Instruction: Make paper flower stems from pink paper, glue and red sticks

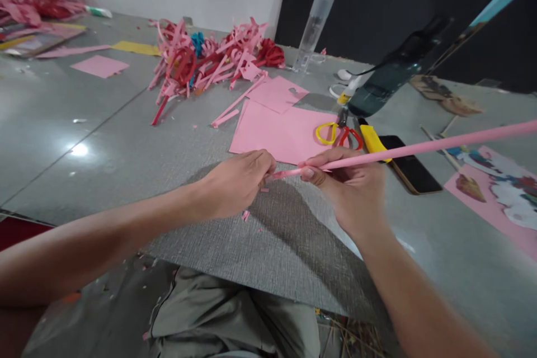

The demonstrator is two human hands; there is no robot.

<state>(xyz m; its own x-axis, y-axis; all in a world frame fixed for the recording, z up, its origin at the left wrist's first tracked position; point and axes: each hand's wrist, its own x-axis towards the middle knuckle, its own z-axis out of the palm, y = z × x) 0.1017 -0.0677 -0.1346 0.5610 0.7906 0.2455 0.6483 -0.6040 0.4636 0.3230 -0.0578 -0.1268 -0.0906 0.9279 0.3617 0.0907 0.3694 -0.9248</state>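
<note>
A long, thin pink paper tube (pixel 440 146) slants up to the right, beyond the edge of the view. My right hand (pixel 358 190) pinches it between thumb and fingers near its lower end. At the tip, my left hand (pixel 235 182) has its fingers closed on the narrow, twisted paper end; the fingertips are partly hidden. Just behind both hands lie pink paper sheets (pixel 268 128). Scissors (pixel 340 131) with one yellow and one red handle rest on their right side. Small pink scraps (pixel 245 215) are on the grey table below my left hand.
A heap of pink and red paper strips (pixel 218 59) lies at the back, with a clear tube (pixel 312 33) beside it. A dark bottle (pixel 386 81), a yellow-handled tool (pixel 373 142), a phone (pixel 411 165) and a decorated pink sheet (pixel 495 196) are on the right.
</note>
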